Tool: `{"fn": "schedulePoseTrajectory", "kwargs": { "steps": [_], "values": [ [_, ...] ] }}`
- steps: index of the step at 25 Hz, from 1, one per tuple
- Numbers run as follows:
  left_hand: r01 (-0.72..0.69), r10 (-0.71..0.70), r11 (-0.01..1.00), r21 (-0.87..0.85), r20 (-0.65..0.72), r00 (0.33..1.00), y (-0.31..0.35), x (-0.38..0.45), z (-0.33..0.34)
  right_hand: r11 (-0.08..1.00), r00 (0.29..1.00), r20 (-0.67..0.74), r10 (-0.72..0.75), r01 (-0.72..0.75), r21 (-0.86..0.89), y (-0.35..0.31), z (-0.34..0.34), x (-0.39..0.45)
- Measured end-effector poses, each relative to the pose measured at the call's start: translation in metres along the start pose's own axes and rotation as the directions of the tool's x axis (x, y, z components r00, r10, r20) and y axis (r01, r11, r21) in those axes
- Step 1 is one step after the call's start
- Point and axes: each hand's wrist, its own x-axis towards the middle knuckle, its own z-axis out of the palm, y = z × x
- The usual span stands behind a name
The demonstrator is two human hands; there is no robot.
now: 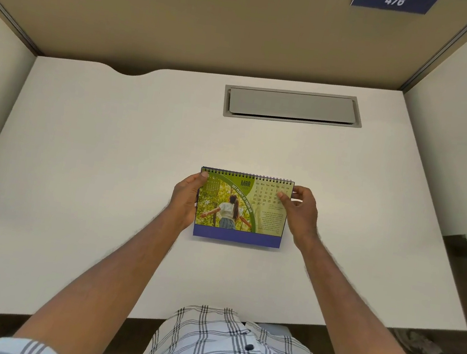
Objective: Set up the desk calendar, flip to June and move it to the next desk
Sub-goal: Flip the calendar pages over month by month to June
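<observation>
A spiral-bound desk calendar (241, 207) stands on the white desk (106, 189), near its middle. Its front page reads MAR, with a green photo of a person outdoors and a blue strip along the bottom. My left hand (186, 197) grips the calendar's left edge, thumb on the top left corner. My right hand (300, 212) holds the right edge, thumb pressed on the upper right of the page beside the date grid. The spiral binding runs along the top.
A grey cable flap (293, 106) is set into the desk behind the calendar. Beige partition walls (187, 22) close the back and sides. Another white desk (462, 147) lies to the right past the divider. A blue sign reading 476 (395, 0) hangs top right.
</observation>
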Motion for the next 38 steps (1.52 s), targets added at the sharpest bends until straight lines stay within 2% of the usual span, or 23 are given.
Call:
{"fn": "schedulePoseTrajectory", "kwargs": {
  "steps": [4, 10, 20, 26, 38],
  "values": [
    [-0.014, 0.015, 1.0, -0.009, 0.004, 1.0, -0.001, 0.005, 0.001, 1.0, 0.994, -0.11, -0.005, 0.005, 0.0, 0.017, 0.014, -0.021],
    [-0.024, 0.024, 1.0, 0.0, 0.038, 0.999, -0.004, 0.006, 0.003, 0.992, 0.998, -0.052, -0.041, 0.034, -0.121, 0.032, 0.024, -0.039],
    [-0.038, 0.039, 0.999, -0.021, 0.043, 0.998, -0.007, 0.007, 0.0, 0.98, 0.981, -0.096, 0.169, -0.157, 0.122, 0.016, 0.012, -0.029],
    [-0.024, 0.025, 0.999, -0.032, 0.037, 0.999, -0.005, 0.004, 0.001, 0.972, 0.988, -0.073, 0.134, -0.116, 0.204, 0.007, 0.005, -0.033],
    [0.032, -0.029, 0.999, -0.029, 0.092, 0.995, -0.002, -0.006, 0.0, 0.994, 0.994, -0.096, 0.057, -0.048, 0.099, 0.003, -0.019, -0.034]
  ]
}}
